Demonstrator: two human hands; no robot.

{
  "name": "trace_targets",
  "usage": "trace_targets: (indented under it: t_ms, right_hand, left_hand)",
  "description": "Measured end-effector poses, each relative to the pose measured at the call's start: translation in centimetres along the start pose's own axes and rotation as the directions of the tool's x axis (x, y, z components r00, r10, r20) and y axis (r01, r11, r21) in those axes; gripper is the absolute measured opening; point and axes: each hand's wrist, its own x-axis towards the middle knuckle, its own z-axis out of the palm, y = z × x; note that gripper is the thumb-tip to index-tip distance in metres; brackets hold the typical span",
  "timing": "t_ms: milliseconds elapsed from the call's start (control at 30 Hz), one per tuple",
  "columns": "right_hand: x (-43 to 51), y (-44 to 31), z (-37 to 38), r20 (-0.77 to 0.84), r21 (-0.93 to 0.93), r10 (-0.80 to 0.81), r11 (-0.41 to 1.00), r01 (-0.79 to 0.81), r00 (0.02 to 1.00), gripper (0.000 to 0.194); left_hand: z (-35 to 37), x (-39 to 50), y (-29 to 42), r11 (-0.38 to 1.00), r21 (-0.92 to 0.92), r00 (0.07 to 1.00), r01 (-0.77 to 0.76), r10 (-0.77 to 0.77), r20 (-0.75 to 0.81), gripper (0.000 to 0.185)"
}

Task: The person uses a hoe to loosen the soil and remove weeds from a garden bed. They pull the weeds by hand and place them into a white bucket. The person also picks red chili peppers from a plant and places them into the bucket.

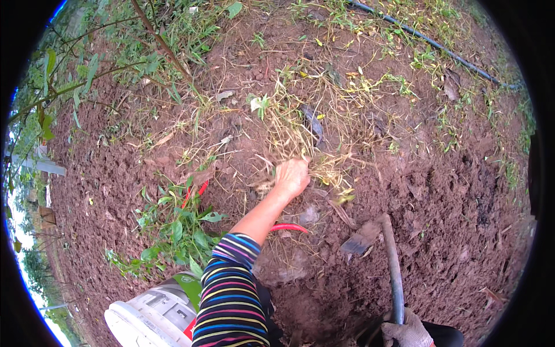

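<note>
My bare left hand (294, 175), in a striped sleeve, is closed on a tuft of dry grass (288, 139) lying over the reddish soil. At the lower right, my right hand (407, 332) wears a pale knitted glove and grips the handle of a small hoe (393, 273). Its soil-caked metal blade (360, 239) rests on the ground to the right of my left forearm. A curved red chili pepper (289, 227) lies partly behind that forearm. Left of it is a leafy green pepper plant (177, 232) with more red showing among its leaves.
A white plastic bucket (151, 319) with a printed side stands at the lower left, partly hidden by my sleeve. A dark hose (427, 41) crosses the upper right. Thin woody branches (160, 41) reach in from the upper left. Clumped, tilled soil (451, 208) extends to the right.
</note>
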Motion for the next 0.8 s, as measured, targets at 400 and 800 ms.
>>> trace_targets:
  t_ms: [400,800]
  right_hand:
    - [0.4,-3.3,0.4,-0.037,0.003,0.102,0.995,-0.101,0.994,0.023]
    - [1.1,-3.4,-1.0,-0.015,0.052,0.128,0.991,-0.127,0.992,0.028]
  left_hand:
    - [-3.7,10.1,-6.1,0.910,0.007,0.881,0.414,-0.399,-0.253,0.113]
    - [-1.8,15.1,-3.4,0.857,-0.069,0.836,0.511,-0.514,-0.191,0.075]
